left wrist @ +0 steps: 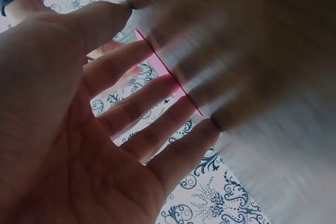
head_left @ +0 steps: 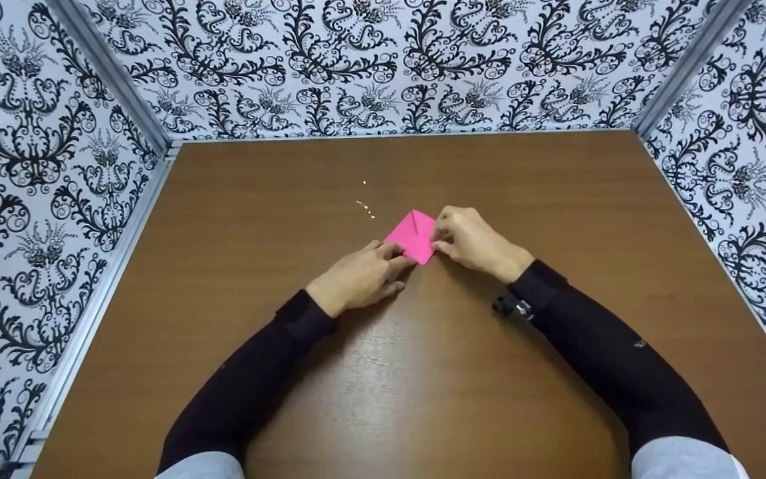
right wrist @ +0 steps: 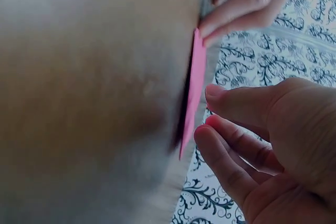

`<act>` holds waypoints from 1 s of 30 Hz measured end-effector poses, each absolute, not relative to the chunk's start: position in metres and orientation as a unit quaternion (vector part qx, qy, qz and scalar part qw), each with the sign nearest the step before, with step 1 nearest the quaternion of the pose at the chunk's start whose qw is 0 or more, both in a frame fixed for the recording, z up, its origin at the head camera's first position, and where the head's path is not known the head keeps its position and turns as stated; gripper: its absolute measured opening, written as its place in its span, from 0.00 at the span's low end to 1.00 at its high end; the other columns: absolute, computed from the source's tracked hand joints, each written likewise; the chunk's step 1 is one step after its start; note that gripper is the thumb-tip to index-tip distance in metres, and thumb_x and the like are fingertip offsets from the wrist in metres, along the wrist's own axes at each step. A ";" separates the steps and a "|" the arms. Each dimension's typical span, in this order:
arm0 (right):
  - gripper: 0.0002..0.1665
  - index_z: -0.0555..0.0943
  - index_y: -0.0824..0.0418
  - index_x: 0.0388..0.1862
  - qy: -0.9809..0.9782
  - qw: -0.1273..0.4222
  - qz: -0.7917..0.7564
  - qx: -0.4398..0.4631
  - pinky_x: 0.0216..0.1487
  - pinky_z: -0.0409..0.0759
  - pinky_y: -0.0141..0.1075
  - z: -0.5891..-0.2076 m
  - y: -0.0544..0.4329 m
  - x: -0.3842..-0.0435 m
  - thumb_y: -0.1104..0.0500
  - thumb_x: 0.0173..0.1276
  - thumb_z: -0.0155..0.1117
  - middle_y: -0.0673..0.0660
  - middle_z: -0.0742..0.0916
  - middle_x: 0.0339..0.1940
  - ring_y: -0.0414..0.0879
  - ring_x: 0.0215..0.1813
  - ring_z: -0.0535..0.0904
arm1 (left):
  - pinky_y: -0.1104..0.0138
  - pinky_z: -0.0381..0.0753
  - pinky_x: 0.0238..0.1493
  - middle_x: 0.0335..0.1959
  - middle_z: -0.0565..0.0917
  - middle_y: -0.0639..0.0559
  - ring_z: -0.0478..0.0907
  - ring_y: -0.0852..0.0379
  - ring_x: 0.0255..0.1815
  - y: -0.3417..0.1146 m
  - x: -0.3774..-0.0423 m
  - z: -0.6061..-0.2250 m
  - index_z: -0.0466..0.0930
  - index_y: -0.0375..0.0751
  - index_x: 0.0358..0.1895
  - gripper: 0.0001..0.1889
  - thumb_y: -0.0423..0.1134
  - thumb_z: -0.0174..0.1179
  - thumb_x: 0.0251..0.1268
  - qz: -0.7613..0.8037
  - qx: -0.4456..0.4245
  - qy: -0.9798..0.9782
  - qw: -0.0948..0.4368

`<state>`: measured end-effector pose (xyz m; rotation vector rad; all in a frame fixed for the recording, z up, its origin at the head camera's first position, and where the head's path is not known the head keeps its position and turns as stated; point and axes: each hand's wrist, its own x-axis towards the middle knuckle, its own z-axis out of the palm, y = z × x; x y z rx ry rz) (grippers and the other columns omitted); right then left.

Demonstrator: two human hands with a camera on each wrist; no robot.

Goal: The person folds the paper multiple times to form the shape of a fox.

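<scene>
A small folded piece of pink paper (head_left: 413,239) lies on the wooden table, one corner pointing toward the back wall and a crease line running down from it. Fingertips of my left hand (head_left: 362,274) rest on its lower left edge; in the left wrist view that hand's fingers (left wrist: 134,103) reach out straight and spread at the paper. My right hand (head_left: 473,241) is at the paper's right edge with bent fingers. Seen from the right wrist, its thumb and fingertips (right wrist: 207,135) stand slightly apart beside the pink paper (right wrist: 195,87), with nothing visible between them.
Several tiny pale specks (head_left: 366,207) lie on the table (head_left: 256,199) behind and left of the paper. Walls with a black and white scroll pattern (head_left: 356,66) enclose the back and both sides, joined by metal rails (head_left: 117,73). A dark wrist camera (head_left: 512,307) hangs at the right cuff.
</scene>
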<state>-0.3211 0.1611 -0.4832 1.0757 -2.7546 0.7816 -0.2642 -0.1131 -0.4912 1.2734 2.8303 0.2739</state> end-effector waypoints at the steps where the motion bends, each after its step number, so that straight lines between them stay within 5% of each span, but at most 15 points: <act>1: 0.04 0.97 0.68 0.46 -0.901 0.038 0.252 0.352 0.54 0.96 0.51 -0.484 0.160 -0.320 0.67 0.78 0.81 0.66 0.93 0.46 0.61 0.49 0.93 | 0.43 0.88 0.77 0.77 0.83 0.34 0.83 0.31 0.74 -0.113 -0.265 -0.491 0.81 0.44 0.84 0.28 0.47 0.68 0.90 0.088 0.408 0.909 0.013; 16: 0.03 0.97 0.67 0.40 -0.897 0.055 0.251 0.360 0.50 0.96 0.51 -0.495 0.155 -0.314 0.69 0.77 0.81 0.64 0.95 0.43 0.59 0.46 0.94 | 0.42 0.94 0.67 0.76 0.83 0.39 0.84 0.35 0.72 -0.114 -0.269 -0.494 0.85 0.48 0.79 0.24 0.48 0.69 0.89 0.096 0.393 0.914 0.010; 23: 0.04 0.97 0.67 0.40 -0.896 0.056 0.248 0.364 0.48 0.96 0.52 -0.494 0.157 -0.314 0.68 0.78 0.80 0.64 0.95 0.42 0.59 0.44 0.94 | 0.46 0.97 0.56 0.65 0.89 0.42 0.88 0.38 0.61 -0.106 -0.274 -0.492 0.93 0.45 0.62 0.13 0.46 0.71 0.87 0.111 0.389 0.914 -0.019; 30: 0.04 0.97 0.67 0.39 -0.893 0.057 0.246 0.371 0.48 0.95 0.53 -0.493 0.159 -0.314 0.68 0.77 0.81 0.64 0.95 0.41 0.59 0.44 0.94 | 0.51 0.96 0.62 0.52 0.96 0.42 0.95 0.43 0.57 -0.092 -0.289 -0.487 0.98 0.43 0.49 0.04 0.35 0.75 0.81 0.172 0.385 0.905 -0.057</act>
